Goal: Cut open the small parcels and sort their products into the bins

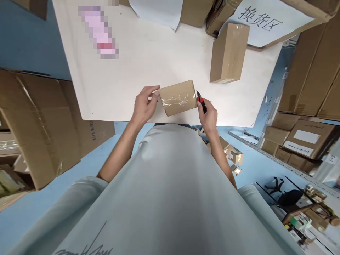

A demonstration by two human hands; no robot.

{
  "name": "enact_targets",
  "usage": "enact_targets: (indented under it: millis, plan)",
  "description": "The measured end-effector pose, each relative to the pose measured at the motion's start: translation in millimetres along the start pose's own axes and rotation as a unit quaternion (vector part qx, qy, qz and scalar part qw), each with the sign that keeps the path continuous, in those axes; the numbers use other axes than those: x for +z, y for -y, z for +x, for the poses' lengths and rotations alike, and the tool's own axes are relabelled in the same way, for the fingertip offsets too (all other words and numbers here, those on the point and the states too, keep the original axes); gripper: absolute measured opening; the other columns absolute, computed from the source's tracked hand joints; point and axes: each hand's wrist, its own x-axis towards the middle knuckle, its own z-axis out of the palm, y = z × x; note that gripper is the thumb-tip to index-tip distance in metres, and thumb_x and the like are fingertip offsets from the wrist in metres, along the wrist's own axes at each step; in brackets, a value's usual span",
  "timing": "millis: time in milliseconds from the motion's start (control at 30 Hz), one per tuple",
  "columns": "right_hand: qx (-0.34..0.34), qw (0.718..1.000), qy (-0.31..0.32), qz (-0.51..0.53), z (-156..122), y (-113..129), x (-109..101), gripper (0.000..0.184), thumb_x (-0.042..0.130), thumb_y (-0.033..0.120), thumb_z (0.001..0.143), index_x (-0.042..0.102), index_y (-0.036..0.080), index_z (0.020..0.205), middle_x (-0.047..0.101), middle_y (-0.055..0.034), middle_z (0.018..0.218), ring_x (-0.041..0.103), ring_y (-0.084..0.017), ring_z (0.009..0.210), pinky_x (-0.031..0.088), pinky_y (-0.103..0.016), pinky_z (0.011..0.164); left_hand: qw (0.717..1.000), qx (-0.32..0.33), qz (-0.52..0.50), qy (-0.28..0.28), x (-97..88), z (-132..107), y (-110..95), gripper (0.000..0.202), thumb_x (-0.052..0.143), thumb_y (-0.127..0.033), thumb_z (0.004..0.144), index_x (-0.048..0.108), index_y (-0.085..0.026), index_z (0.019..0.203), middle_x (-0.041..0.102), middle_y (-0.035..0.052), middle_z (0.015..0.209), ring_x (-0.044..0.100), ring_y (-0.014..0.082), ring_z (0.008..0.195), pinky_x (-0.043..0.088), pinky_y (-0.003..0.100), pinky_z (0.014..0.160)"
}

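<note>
A small brown cardboard box (177, 97) sealed with clear tape lies near the front edge of the white table (148, 60). My left hand (145, 106) grips the box's left end, thumb and fingers closed on it. My right hand (208, 115) is closed on a box cutter (201, 101) with a red and black handle. The cutter's tip sits at the box's right end.
A taller taped cardboard box (228, 53) stands at the table's back right. A white sheet with printed characters (265, 21) lies on cartons behind it. Large cartons (39, 124) stand left on the blue floor, stacked cartons (308, 88) right, and small boxes (233, 156) below the table.
</note>
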Motion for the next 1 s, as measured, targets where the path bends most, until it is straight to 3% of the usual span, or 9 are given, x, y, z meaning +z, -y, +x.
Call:
enact_targets:
  millis: [100,233,400,567,667,1000]
  plan:
    - [0.027,0.999,-0.014,-0.043,-6.1,10.5,-0.2,0.069,0.016,0.058,0.122,0.068,0.024,0.152,0.078,-0.0176,0.130,0.074,-0.031,0.120,0.058,-0.042,0.102,0.999,0.027,-0.009,0.035,-13.0,8.5,-16.0,0.039,0.075,-0.047,0.102,0.079,-0.027,0.136,0.075,0.0092,0.142,0.076,0.0252,0.118,0.067,0.039,0.101]
    - [0.073,0.996,-0.031,-0.045,-23.6,26.9,-8.5,0.067,0.021,0.058,0.122,0.065,0.023,0.159,0.079,-0.0188,0.133,0.077,-0.034,0.120,0.060,-0.046,0.102,0.997,0.038,-0.024,0.066,-17.8,25.4,-15.2,0.031,0.083,-0.043,0.097,0.083,-0.026,0.123,0.079,0.0072,0.132,0.077,0.0241,0.109,0.067,0.043,0.104]
    - [0.051,0.994,0.089,0.029,-43.3,61.5,-2.2,0.060,0.037,0.060,0.120,0.060,0.030,0.167,0.086,-0.0093,0.118,0.084,-0.030,0.104,0.065,-0.041,0.094,0.994,0.042,-0.047,0.091,-22.2,37.3,-8.9,0.035,0.090,-0.051,0.093,0.086,-0.027,0.119,0.083,0.0064,0.127,0.080,0.0255,0.104,0.068,0.050,0.107]
    - [0.028,0.988,0.145,-0.044,-38.1,102.1,14.3,0.058,0.040,0.048,0.121,0.050,0.036,0.176,0.079,-0.0063,0.151,0.079,-0.034,0.130,0.065,-0.046,0.104,0.991,0.041,-0.065,0.109,-24.7,41.3,-10.3,0.035,0.091,-0.053,0.091,0.088,-0.029,0.117,0.084,0.0059,0.125,0.081,0.0277,0.105,0.068,0.051,0.107]
    - [0.028,0.981,0.164,-0.100,-33.3,117.7,17.8,0.060,0.038,0.050,0.121,0.044,0.037,0.180,0.075,-0.0066,0.158,0.077,-0.038,0.135,0.064,-0.049,0.105,0.990,0.042,-0.071,0.111,-24.1,42.5,-9.7,0.032,0.090,-0.049,0.092,0.088,-0.029,0.117,0.084,0.0056,0.125,0.081,0.0282,0.107,0.067,0.051,0.107]
    - [0.045,0.979,0.159,-0.118,-35.6,131.6,17.4,0.060,0.034,0.048,0.122,0.046,0.035,0.179,0.085,-0.0101,0.133,0.078,-0.041,0.120,0.064,-0.052,0.098,0.990,0.068,-0.079,0.099,-16.7,43.3,-3.4,0.027,0.088,-0.037,0.092,0.087,-0.027,0.117,0.085,0.0042,0.124,0.082,0.0271,0.107,0.066,0.048,0.108]
